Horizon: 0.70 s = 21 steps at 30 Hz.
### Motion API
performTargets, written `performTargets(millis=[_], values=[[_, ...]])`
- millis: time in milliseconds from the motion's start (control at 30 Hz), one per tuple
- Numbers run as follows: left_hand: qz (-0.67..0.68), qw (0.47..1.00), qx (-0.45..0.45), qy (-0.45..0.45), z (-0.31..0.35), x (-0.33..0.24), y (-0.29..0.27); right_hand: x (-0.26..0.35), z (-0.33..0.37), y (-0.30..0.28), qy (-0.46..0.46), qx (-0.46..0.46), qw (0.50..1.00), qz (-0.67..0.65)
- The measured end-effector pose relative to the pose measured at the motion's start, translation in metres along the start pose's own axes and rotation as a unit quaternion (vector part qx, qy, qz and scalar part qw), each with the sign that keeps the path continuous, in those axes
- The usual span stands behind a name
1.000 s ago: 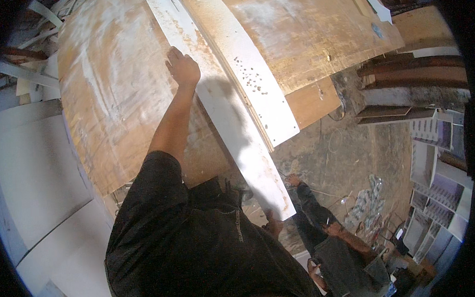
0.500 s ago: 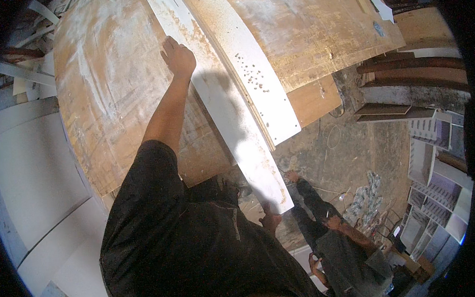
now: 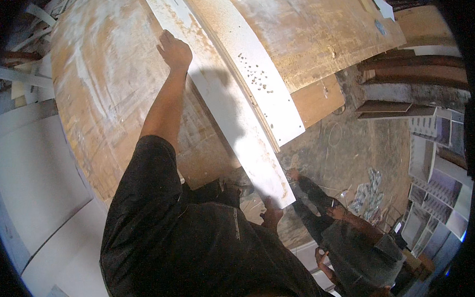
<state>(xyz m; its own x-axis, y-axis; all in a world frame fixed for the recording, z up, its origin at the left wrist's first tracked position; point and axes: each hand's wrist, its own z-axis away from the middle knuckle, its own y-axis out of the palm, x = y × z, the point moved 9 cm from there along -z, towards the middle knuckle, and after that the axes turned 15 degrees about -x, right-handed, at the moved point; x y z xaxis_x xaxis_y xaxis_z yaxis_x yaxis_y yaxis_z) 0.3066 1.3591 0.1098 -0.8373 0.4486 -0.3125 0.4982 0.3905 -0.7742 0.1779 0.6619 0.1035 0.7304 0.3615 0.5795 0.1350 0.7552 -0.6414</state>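
A long, narrow white board [image 3: 255, 161] with brown dusty smears lies slantwise over the wooden worktable [image 3: 109, 74], its near end jutting past the edge toward me. My left hand [image 3: 175, 51] is closed at the board's left edge, fingers curled and partly turned from view. Down at the overhanging end, my right hand [image 3: 272, 216] grips the board from below, with most of its fingers hidden. Directly to the right lies a second white board [image 3: 283, 113], with small dark bits scattered on it and a few holes near its end. A thin wooden edge runs between the two boards.
Another person [image 3: 351, 249] in dark clothes sits on the floor at the lower right, close to the board's end. White panels [image 3: 44, 171] stand at the left. Shelf-like white units [image 3: 432, 194] and stacked brown boards [image 3: 402, 74] line the right side.
The held board's near end has shifted slightly away from me, and my left hand has moved a little up and left. Both hands keep their places on the board.
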Motion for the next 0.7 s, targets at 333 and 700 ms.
performTargets(millis=[333, 700], values=[[0.042, 0.998, -0.025, -0.027, 0.0, 0.008, -0.009, -0.001, -0.012, 0.013, -0.055, -0.005, 0.998, 0.03], [0.084, 0.996, 0.038, -0.008, 0.189, -0.064, -0.131, -0.036, -0.059, 0.041, -0.197, -0.011, 0.98, 0.04]])
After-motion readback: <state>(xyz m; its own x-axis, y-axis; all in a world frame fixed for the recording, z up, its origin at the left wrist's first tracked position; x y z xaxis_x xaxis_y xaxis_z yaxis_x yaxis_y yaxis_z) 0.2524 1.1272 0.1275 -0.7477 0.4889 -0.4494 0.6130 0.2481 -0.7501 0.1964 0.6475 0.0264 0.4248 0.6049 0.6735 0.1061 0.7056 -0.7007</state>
